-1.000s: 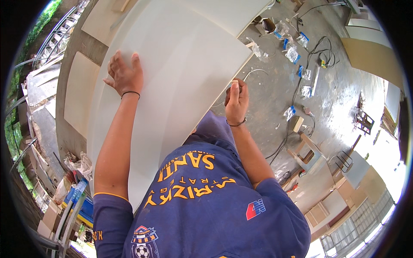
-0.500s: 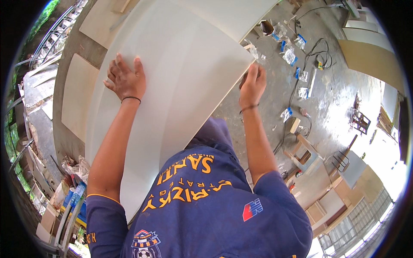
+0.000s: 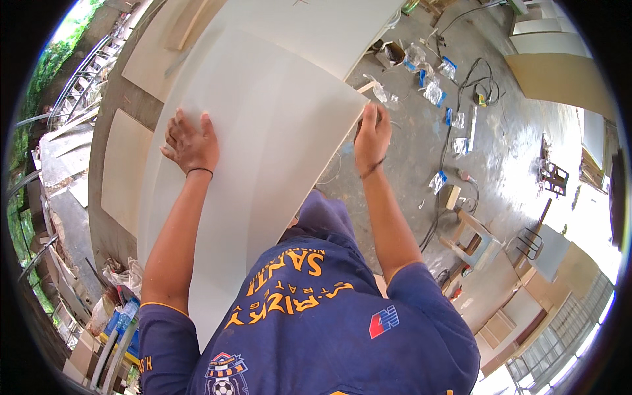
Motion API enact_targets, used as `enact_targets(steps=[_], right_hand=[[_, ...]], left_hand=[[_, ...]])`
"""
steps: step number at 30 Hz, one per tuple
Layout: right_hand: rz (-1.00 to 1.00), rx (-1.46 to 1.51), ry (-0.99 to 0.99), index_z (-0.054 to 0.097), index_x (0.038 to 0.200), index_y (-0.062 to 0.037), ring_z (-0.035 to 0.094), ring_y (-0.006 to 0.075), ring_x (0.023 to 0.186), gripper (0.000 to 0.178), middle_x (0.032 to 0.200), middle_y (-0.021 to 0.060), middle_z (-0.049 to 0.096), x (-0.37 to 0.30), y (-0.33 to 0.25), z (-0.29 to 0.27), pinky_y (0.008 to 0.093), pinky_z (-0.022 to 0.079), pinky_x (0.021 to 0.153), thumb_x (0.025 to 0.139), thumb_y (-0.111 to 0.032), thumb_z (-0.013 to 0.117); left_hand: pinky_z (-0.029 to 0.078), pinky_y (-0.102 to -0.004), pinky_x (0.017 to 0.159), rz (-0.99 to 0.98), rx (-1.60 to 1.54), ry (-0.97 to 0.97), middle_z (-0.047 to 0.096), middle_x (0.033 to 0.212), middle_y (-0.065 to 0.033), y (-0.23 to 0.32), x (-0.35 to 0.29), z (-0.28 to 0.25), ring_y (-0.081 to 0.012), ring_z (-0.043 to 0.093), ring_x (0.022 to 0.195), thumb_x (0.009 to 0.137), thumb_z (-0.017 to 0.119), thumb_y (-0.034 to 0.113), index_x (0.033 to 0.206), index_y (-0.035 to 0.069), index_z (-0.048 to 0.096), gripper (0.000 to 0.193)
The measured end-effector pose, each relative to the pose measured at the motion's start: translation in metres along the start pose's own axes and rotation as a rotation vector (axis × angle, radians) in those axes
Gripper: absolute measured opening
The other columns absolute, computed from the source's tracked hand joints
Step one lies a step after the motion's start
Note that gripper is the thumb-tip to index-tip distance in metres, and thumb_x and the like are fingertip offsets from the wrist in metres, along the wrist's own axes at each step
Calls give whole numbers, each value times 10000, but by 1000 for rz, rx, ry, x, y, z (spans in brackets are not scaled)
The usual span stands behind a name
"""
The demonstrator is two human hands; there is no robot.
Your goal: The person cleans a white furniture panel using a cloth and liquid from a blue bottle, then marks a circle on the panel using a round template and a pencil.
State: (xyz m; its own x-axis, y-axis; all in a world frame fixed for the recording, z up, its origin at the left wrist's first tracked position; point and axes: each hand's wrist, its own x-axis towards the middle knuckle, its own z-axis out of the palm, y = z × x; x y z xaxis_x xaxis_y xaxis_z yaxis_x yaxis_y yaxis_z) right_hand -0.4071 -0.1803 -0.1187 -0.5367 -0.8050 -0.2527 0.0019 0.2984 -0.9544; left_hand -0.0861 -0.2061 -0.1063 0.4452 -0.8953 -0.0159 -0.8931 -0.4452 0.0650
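Observation:
A large pale white panel (image 3: 263, 131) lies in front of me, its right edge running slantwise toward my body. My left hand (image 3: 193, 141) rests on the panel's left part, fingers spread and slightly bent. At the panel's right corner, my right hand (image 3: 372, 135) grips the edge, with the fingers curled round it and partly hidden. Beyond that corner lies another white panel (image 3: 329, 29), reaching to the top of the view. Both wrists wear a thin dark band.
Bits of foil and blue packaging (image 3: 434, 92) are scattered over the concrete floor at the right. A black cable (image 3: 471, 76) coils among them. A small stool (image 3: 472, 240) stands at the right. Wooden boards (image 3: 128, 171) lie at the left, and sheets (image 3: 553, 76) lean at the far right.
The view has shifted a little, and the panel's right corner with my right hand sits slightly lower and further left. Both hands keep the same hold.

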Motion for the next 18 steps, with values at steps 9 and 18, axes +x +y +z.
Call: enact_targets(steps=[9, 18], right_hand=[[-101, -146, 20, 561, 1065, 36, 572, 171, 745, 362, 866, 100, 610, 26, 5, 0, 280, 465, 685, 949, -304, 515], [317, 558, -182, 525, 1210, -107, 549, 171, 850, 305, 967, 24, 577, 36, -5, -53, 339, 455, 719, 954, -266, 483]], left_hand=[[92, -593, 1102, 11, 21, 64, 290, 1482, -112, -1, -2, 6, -265, 210, 1399, 916, 349, 603, 1447, 201, 252, 673], [114, -588, 1102, 125, -46, 141, 290, 1499, -91, -14, -2, 5, -262, 210, 1408, 922, 392, 567, 1427, 177, 316, 643]])
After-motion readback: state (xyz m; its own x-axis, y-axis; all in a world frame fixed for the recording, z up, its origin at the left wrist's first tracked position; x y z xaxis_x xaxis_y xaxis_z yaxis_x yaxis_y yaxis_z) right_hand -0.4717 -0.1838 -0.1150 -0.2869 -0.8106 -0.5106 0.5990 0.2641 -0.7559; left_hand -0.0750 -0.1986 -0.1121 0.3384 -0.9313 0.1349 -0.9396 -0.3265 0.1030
